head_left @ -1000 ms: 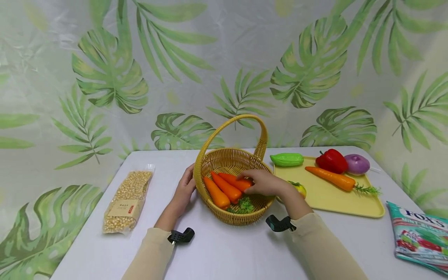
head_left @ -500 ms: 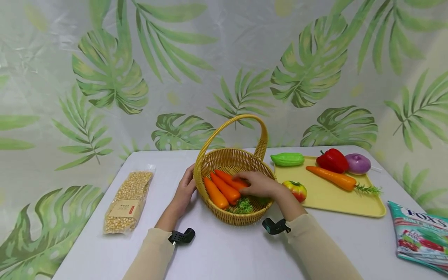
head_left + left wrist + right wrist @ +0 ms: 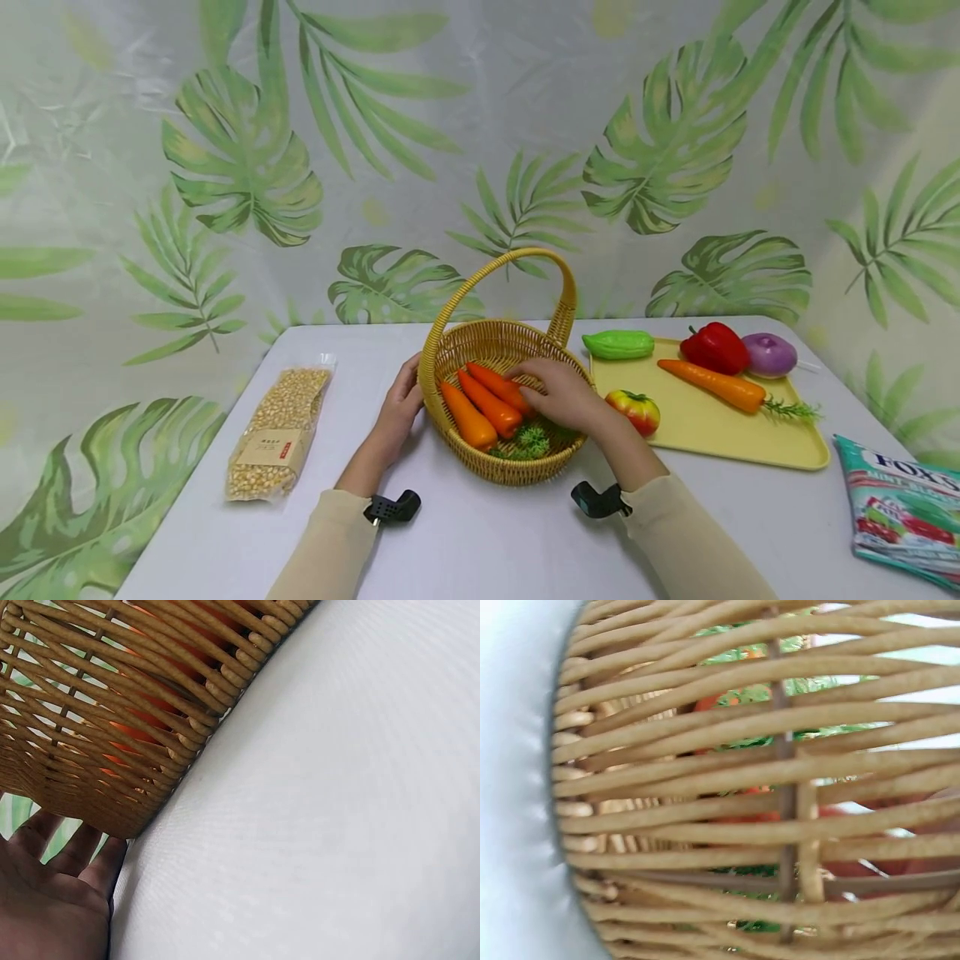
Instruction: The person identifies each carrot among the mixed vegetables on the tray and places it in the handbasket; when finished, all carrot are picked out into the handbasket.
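A wicker basket [image 3: 510, 475] with a tall arched handle stands mid-table. Several orange carrots lie in it side by side, including a left carrot [image 3: 468, 418], a middle carrot [image 3: 491, 406] and a right carrot [image 3: 497, 385]; their green tops [image 3: 531, 442] face the near side. My left hand [image 3: 397, 410] rests against the basket's left outside wall, its fingers [image 3: 73, 851] extended along the weave in the left wrist view. My right hand [image 3: 564, 396] reaches inside over the right carrot, fingertips and thumb spread at its thick end. In the right wrist view, the basket wall [image 3: 705, 761] mostly hides this hand.
Right of the basket, a yellow tray [image 3: 720, 442] bears a carrot [image 3: 712, 385], a red bell pepper [image 3: 715, 348], a purple onion-like vegetable [image 3: 770, 355], a green gourd [image 3: 618, 344] and a red-yellow fruit [image 3: 634, 412]. A corn kernel bag [image 3: 277, 433] lies left; a candy bag [image 3: 900, 508] lies right.
My right hand shifted left with the right carrot, then drew slightly back and up, showing more of the carrot's thick end. My left hand has stayed at the basket's side.
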`<state>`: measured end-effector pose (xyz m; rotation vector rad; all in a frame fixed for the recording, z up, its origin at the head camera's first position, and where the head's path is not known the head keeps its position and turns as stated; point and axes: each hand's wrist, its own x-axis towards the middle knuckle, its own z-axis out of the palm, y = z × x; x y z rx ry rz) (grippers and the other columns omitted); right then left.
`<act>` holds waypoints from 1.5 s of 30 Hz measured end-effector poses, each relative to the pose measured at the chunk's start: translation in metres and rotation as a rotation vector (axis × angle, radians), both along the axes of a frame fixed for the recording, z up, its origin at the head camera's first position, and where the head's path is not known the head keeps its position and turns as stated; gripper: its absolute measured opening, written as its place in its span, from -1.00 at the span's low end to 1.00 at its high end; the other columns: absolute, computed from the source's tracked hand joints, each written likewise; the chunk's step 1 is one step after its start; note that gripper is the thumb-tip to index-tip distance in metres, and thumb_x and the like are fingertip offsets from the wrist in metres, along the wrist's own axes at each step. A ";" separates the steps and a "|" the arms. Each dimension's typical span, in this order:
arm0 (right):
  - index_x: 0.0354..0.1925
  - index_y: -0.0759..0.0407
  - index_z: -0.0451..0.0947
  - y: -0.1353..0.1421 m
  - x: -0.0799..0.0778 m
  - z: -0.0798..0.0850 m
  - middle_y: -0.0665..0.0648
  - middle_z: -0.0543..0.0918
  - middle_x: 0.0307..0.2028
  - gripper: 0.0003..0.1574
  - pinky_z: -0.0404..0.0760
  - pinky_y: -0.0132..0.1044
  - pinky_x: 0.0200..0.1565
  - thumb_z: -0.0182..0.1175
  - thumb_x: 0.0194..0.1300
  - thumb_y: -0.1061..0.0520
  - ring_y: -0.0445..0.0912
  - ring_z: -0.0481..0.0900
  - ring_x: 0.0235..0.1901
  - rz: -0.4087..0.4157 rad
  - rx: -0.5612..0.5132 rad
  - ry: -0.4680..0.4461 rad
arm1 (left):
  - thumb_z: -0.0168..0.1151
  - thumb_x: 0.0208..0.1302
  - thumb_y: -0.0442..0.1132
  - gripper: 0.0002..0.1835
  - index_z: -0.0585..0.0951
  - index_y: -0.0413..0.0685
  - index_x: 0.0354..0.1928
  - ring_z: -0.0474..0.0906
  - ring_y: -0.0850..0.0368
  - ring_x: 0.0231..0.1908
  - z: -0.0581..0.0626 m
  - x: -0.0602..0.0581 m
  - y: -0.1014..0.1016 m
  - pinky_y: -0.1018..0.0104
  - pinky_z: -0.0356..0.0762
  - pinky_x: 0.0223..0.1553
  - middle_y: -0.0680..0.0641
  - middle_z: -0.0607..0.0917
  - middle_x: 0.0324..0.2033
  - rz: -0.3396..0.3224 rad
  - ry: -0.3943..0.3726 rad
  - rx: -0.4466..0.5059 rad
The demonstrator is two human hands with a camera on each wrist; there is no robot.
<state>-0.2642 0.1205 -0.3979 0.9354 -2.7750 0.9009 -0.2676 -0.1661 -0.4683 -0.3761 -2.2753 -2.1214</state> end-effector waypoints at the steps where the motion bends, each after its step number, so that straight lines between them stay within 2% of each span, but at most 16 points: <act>1: 0.07 0.12 0.64 0.000 0.001 -0.001 0.13 0.70 0.07 -0.66 0.52 0.09 0.24 0.17 0.35 0.21 0.10 0.58 0.17 -0.015 -0.009 0.028 | -0.04 0.53 -0.04 -0.51 0.26 0.39 0.44 0.16 0.07 0.50 0.000 0.000 0.000 -0.13 0.19 0.48 0.11 0.28 0.48 0.002 -0.002 -0.002; 7: 0.01 0.10 0.67 0.002 0.005 -0.005 0.08 0.73 -0.01 -0.69 0.59 0.02 0.15 0.13 0.35 0.26 0.03 0.64 0.07 -0.088 -0.092 0.154 | -0.05 0.53 -0.05 -0.51 0.26 0.40 0.44 0.17 0.08 0.49 0.000 0.001 0.000 -0.12 0.19 0.48 0.12 0.29 0.47 0.005 -0.004 -0.004; 14: 0.03 0.10 0.65 0.011 0.011 -0.001 0.06 0.73 -0.01 -0.67 0.67 -0.05 0.07 0.12 0.37 0.30 -0.02 0.67 0.02 -0.107 -0.215 0.159 | -0.04 0.53 -0.04 -0.51 0.27 0.39 0.44 0.17 0.07 0.49 0.001 0.002 0.001 -0.12 0.19 0.47 0.12 0.29 0.47 0.008 -0.003 -0.008; 20: 0.11 0.09 0.61 0.028 0.017 0.005 0.06 0.71 0.05 -0.64 0.61 0.01 0.16 0.14 0.39 0.28 -0.01 0.62 0.10 -0.124 -0.206 0.146 | -0.05 0.53 -0.05 -0.51 0.26 0.38 0.44 0.18 0.07 0.49 0.002 0.002 0.000 -0.13 0.20 0.47 0.10 0.29 0.48 0.007 -0.001 -0.012; 25: 0.17 0.07 0.57 0.046 0.015 0.012 0.12 0.66 0.11 -0.61 0.53 0.12 0.23 0.14 0.41 0.25 0.07 0.56 0.17 -0.183 -0.203 0.123 | -0.06 0.53 -0.07 -0.51 0.26 0.39 0.45 0.16 0.08 0.49 0.003 0.003 0.000 -0.13 0.18 0.48 0.10 0.29 0.47 0.007 -0.008 -0.007; 31: 0.22 0.06 0.51 0.072 0.011 0.013 0.17 0.58 0.20 -0.58 0.49 0.20 0.23 0.14 0.42 0.21 0.14 0.52 0.18 -0.265 -0.184 0.096 | -0.06 0.53 -0.10 -0.50 0.26 0.37 0.45 0.15 0.09 0.49 0.003 0.003 0.000 -0.13 0.18 0.48 0.08 0.29 0.48 0.001 -0.005 0.001; 40: 0.34 0.01 0.40 0.108 0.008 0.014 0.24 0.40 0.38 -0.48 0.35 0.35 0.30 0.11 0.46 0.12 0.25 0.35 0.33 -0.338 -0.122 -0.018 | -0.04 0.52 -0.07 -0.50 0.27 0.36 0.45 0.16 0.07 0.49 0.003 0.002 0.001 -0.12 0.19 0.47 0.07 0.30 0.48 0.008 -0.006 0.002; 45: 0.38 0.06 0.37 0.125 0.006 0.011 0.31 0.37 0.39 -0.43 0.38 0.36 0.28 0.12 0.45 0.13 0.29 0.32 0.33 -0.374 -0.085 -0.020 | -0.04 0.52 -0.07 -0.49 0.25 0.32 0.46 0.15 0.03 0.50 0.003 0.002 0.001 -0.14 0.18 0.47 0.04 0.28 0.49 0.009 -0.005 0.000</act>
